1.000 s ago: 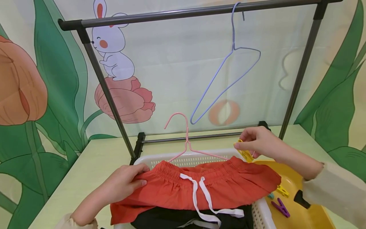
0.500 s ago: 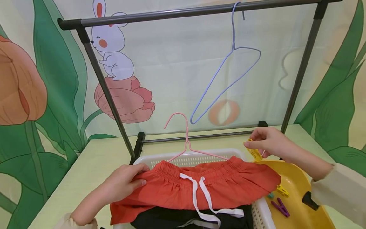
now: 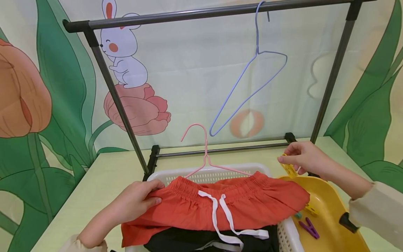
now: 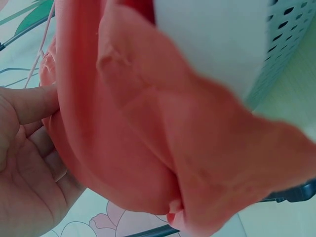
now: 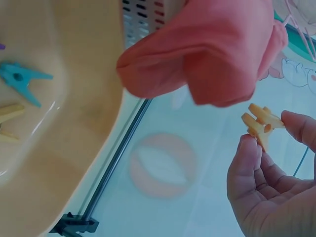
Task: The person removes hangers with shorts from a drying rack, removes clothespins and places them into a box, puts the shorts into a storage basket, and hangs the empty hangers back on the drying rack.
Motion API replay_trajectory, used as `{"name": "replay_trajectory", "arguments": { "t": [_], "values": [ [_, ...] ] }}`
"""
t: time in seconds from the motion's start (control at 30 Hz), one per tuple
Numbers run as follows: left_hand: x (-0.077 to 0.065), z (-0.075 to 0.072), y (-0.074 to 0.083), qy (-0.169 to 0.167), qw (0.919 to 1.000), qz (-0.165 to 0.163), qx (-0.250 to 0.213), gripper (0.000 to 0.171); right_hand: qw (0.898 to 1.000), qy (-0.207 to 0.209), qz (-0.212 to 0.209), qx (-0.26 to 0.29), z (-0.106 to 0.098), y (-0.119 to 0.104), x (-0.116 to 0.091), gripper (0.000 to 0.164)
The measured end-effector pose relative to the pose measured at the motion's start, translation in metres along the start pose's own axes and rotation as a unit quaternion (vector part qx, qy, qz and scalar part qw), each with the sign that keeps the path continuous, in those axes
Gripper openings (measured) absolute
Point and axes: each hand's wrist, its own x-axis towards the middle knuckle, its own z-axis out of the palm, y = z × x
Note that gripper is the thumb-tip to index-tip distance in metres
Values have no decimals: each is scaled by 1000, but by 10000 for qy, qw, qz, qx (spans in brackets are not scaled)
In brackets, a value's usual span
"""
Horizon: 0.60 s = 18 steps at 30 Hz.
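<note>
Red drawstring shorts (image 3: pixel 185 211) with white laces lie over the white basket, a pink wire hanger (image 3: pixel 206 147) rising from their waistband. At their left side my left hand (image 3: pixel 133 200) pinches the cloth between thumb and fingers; the left wrist view shows the thumb (image 4: pixel 37 102) on the fabric. My right hand (image 3: pixel 310 159) is up at the right, apart from the shorts. Between its thumb and fingertips it pinches a yellow clothespin (image 5: pixel 259 137). How the hanger sits inside the waistband is hidden by the cloth.
A white perforated basket (image 3: pixel 284 236) holds black clothing (image 3: pixel 176 239). Beside it, a yellow tub (image 3: pixel 338 227) contains a purple clothespin (image 3: pixel 309 228), a teal clothespin (image 5: pixel 20 80) and a yellow one. Behind stands a dark rack (image 3: pixel 189 14) with a blue hanger (image 3: pixel 234 87) on its bar.
My right hand has moved right, carrying the yellow clothespin farther from the waistband. The left hand and the shorts stay where they were.
</note>
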Motion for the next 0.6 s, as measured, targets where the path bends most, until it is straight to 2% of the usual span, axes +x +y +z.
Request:
{"name": "replay_trajectory", "arguments": {
  "t": [0.37,0.6],
  "values": [
    [0,0,0,-9,10000,33,7,21,9989,-217,329,-252,-3,15,-1,42],
    [0,-1,1,-46,9999,-96,-18,22,9975,-352,502,-338,-2,25,0,43]
  ]
}}
